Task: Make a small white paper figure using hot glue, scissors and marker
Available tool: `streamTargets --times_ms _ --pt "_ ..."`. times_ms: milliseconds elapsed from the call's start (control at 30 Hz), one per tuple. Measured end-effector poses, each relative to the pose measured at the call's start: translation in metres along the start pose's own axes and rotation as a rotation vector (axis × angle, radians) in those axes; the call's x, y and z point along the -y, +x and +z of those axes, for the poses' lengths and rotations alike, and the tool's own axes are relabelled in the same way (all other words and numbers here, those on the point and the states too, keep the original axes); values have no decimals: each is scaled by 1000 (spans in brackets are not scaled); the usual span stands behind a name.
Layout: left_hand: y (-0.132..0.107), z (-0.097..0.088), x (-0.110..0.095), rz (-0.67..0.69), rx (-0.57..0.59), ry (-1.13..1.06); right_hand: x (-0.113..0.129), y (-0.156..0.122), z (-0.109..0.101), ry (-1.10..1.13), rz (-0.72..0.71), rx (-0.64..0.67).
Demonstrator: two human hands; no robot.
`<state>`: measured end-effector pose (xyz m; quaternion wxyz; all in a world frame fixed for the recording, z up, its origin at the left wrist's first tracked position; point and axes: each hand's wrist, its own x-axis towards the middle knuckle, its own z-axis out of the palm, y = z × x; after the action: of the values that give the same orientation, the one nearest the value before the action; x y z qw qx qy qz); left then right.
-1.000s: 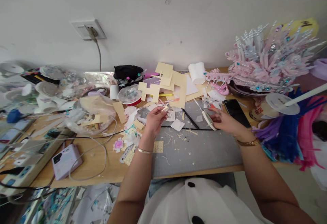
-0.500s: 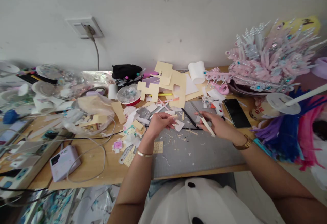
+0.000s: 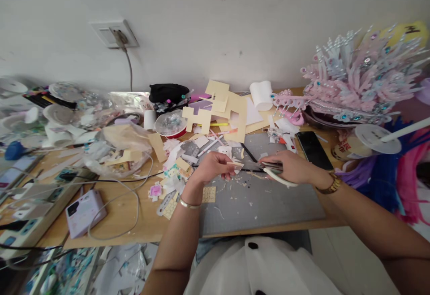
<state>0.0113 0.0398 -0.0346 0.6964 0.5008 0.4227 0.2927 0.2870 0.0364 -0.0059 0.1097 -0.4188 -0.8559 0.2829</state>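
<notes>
My left hand (image 3: 211, 168) is closed in a pinch on a small cream strip of card (image 3: 235, 164), held just above the grey cutting mat (image 3: 258, 203). My right hand (image 3: 290, 167) is wrapped around white-handled scissors (image 3: 273, 171), whose blades point left and meet the strip's end. Both hands hover over the mat's far middle, close together. Small paper offcuts lie scattered on the mat beneath them.
Cream card cut-outs (image 3: 221, 109) lie behind the hands. A black phone (image 3: 309, 143) rests to the right, beside a pink and silver headdress (image 3: 356, 82). At left are a plastic bag (image 3: 117, 149), a purple device (image 3: 85, 205) with cable, and power strips.
My hands have come together: the right hand turned the scissors leftwards to the strip, and the left hand lowered slightly towards the mat.
</notes>
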Motion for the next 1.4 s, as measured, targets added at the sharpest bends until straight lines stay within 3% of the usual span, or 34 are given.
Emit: streamTargets --times_ms 133,667,1400 --pt "-1 0 -1 2 13 -4 1 0 -3 35 -29 76" --pt "-3 2 -4 -64 46 59 8 1 -6 48 -64 144" --pt "-4 2 -5 -51 56 58 12 -2 -1 63 19 167"
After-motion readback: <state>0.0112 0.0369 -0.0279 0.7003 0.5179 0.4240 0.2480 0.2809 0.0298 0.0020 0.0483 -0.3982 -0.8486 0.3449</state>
